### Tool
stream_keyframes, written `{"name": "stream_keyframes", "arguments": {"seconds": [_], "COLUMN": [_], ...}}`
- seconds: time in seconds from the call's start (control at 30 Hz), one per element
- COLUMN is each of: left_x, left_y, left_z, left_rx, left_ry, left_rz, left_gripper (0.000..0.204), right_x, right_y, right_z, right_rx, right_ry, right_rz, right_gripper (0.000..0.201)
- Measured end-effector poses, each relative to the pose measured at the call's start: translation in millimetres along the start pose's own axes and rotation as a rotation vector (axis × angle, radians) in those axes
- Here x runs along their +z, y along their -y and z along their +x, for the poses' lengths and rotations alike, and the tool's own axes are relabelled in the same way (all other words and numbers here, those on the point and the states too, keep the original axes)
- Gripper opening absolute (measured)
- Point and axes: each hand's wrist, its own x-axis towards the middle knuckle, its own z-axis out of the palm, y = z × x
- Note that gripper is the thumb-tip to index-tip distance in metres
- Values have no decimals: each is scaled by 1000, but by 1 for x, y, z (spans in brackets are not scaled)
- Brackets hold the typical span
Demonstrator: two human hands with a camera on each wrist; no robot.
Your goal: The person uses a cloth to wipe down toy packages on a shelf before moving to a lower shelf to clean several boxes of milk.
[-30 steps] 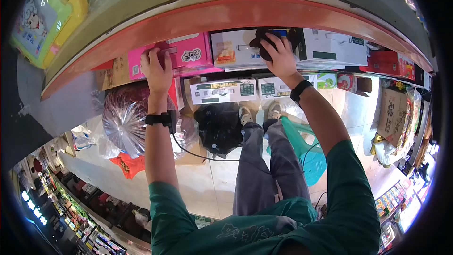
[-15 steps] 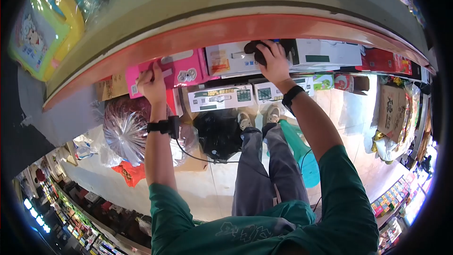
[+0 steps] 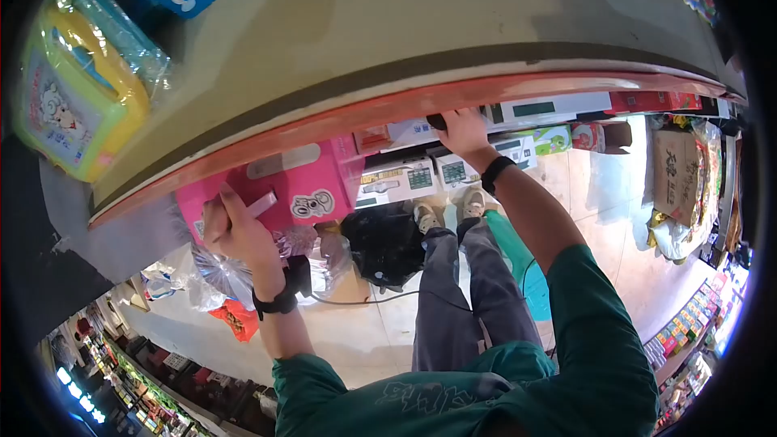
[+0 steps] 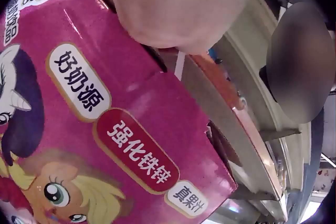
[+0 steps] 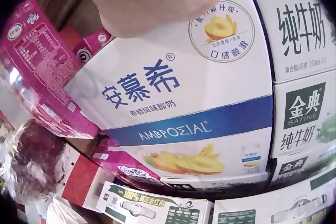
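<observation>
My left hand (image 3: 239,231) grips the white carry handle (image 3: 263,204) of a pink drink carton (image 3: 283,188), which juts out past the shelf's red edge. Cartoon ponies cover the pink carton's side in the left wrist view, below my hand (image 4: 184,8). My right hand (image 3: 465,133) holds a dark brown cloth (image 3: 437,121) at the white yogurt carton (image 3: 409,133). In the right wrist view, that hand (image 5: 157,3) overlaps the top of the yogurt carton (image 5: 210,95), hiding its fingers and the cloth.
Overhead runs a shelf board with a red edge (image 3: 364,109). White milk cartons (image 5: 304,108) stand right of the yogurt carton, and more white boxes (image 3: 396,182) sit below. A black bag (image 3: 380,243) and a teal stool (image 3: 522,263) are on the floor. A yellow-green toy case (image 3: 77,105) lies above.
The pink carton has come out from under the shelf towards me, with my left hand moving from its top to its handle. My right hand, now mostly at the shelf edge, keeps the dark cloth.
</observation>
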Motion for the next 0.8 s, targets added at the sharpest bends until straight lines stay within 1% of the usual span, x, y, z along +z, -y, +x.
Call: {"name": "stream_keyframes", "arguments": {"seconds": [0.07, 0.1, 0.13, 0.17, 0.23, 0.27, 0.37, 0.4, 0.5, 0.53, 0.63, 0.67, 0.77, 0.8], "left_x": [-2, -2, -12, -15, -14, -18, -25, -28, -42, -44, -35, -30, -28, -24], "left_y": [-22, -26, -16, -17, -33, -37, -45, -53, -52, -63, -63, -62, -21, -15], "left_z": [-2, -3, 2, 0, -6, -9, -13, -14, -14, -13, -6, 2, 14, 14], "left_rx": [-87, -132, 173, 155, 122, 114, 0, -61, 189, 8, 68, -123, 27, 39], "left_ry": [-40, -57, -18, -46, -112, -130, -274, -269, -349, -315, -402, -422, -204, -126], "left_rz": [-61, -100, 68, 59, 39, 76, -41, -58, 36, -177, -43, -170, -99, -94], "left_gripper": [38, 38, 35, 34, 32, 30, 28, 26, 27, 28, 28, 31, 38, 37], "right_x": [3, 5, 8, 11, 14, 16, 18, 18, 19, 20, 20, 21, 21, 20], "right_y": [-3, -5, -9, -10, -12, -14, -15, -15, -17, -17, -15, -19, -17, -16], "right_z": [1, 1, 2, -2, -2, -3, -5, -5, -6, -6, -9, -6, -8, -8], "right_rx": [5, 1, -2, 0, 6, 22, 37, 35, 3, 10, 13, 0, -31, -46], "right_ry": [11, 5, -3, 1, 31, 50, 80, 85, 50, 58, 73, 59, 25, 14], "right_rz": [1, -10, -23, -31, -48, -43, -54, -61, -55, -69, -85, -78, -60, -57], "right_gripper": [61, 61, 60, 60, 60, 61, 61, 60, 60, 60, 59, 60, 59, 59]}}
